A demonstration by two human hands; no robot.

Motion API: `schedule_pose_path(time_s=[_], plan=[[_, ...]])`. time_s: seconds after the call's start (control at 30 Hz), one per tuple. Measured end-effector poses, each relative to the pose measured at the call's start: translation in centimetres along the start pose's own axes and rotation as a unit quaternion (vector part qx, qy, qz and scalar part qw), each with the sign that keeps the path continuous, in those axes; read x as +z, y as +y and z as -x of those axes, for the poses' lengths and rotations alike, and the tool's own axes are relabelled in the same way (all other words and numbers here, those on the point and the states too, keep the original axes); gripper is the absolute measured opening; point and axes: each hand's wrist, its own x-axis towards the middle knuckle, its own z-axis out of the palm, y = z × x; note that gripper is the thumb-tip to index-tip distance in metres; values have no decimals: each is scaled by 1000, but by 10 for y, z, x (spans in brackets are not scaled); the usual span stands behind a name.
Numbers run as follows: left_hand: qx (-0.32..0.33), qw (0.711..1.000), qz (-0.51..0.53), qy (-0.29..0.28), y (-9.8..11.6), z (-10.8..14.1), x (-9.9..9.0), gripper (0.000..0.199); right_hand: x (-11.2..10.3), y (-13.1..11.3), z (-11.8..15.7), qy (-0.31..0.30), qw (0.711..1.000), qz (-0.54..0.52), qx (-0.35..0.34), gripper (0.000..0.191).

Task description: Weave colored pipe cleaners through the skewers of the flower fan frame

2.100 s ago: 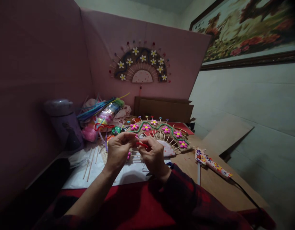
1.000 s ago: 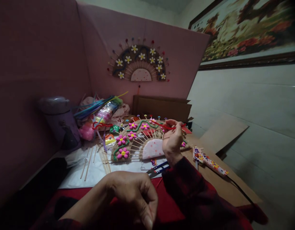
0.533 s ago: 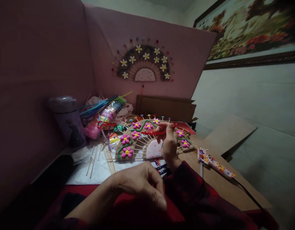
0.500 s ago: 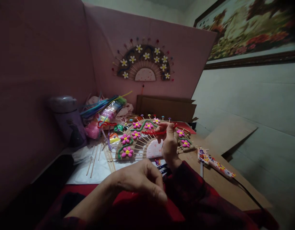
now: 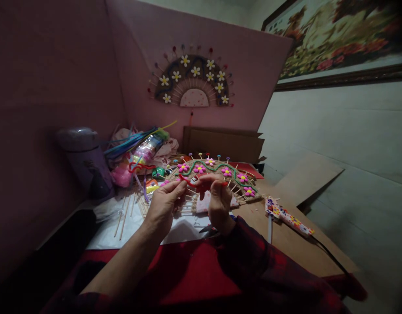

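A thin red fuzzy strip (image 5: 187,179) stretches between my two hands above the lower fan. My left hand (image 5: 165,205) pinches its left end between thumb and fingers. Closed around the strip's other part is my right hand (image 5: 219,200), fingers curled. Behind and under the hands lies a half-round twine fan (image 5: 212,167) with pink flowers, a wavy green strip and sticks with coloured tips; the hands hide part of its pale spotted centre. Dark scissors (image 5: 208,231) show below my right hand.
A glue gun (image 5: 287,216) with a flowery cover lies at right on cardboard. A purple bottle (image 5: 88,163), bright strips (image 5: 132,144) and bagged clay (image 5: 148,150) stand or lie at left. Wooden sticks (image 5: 122,220) rest on white paper. Another fan (image 5: 194,80) hangs on the pink panel.
My left hand has risen from the front edge and taken the red strip's left end. My right hand has moved slightly left and down. The scissors show more clearly.
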Motion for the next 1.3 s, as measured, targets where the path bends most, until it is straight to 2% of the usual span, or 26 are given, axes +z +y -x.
schedule_pose_path(time_s=[0.07, 0.2, 0.27, 0.4, 0.5, 0.6, 0.77, 0.9, 1.03, 1.13, 1.3], plan=[[3, 999, 37, 1, 2, 0, -1, 25, 1, 0, 4, -30, 1000, -5, 6, 35], [10, 997, 66, -25, 5, 1, -1, 21, 0, -2, 7, -49, 998, -14, 38, 39], [18, 997, 77, -21, 6, 0, -1, 20, 0, -3, 6, -61, 996, -16, 65, 40], [43, 993, 107, 12, 5, -1, 0, 20, 5, 1, 5, -77, 989, -64, 109, 24], [49, 992, 115, -9, 4, 0, 0, 16, 9, 5, 4, -88, 985, -59, 138, 28], [55, 993, 104, -23, 3, 1, -1, 15, 10, 5, 4, -82, 983, -12, 162, 18], [39, 993, 107, -14, 5, 1, -2, 17, 8, -1, 2, -90, 980, -22, 176, 21], [35, 993, 100, -47, 8, 2, -2, 14, 6, 0, 1, -92, 972, -81, 199, 20], [31, 995, 69, -67, 10, 4, 0, 15, 6, 4, -3, -62, 944, -189, 264, 19], [27, 998, 33, -54, 9, 3, 0, 19, 7, 5, -6, -42, 929, -226, 291, 20], [21, 999, 34, -18, 8, 1, -1, 24, 8, 6, -5, -33, 938, -217, 268, 17]])
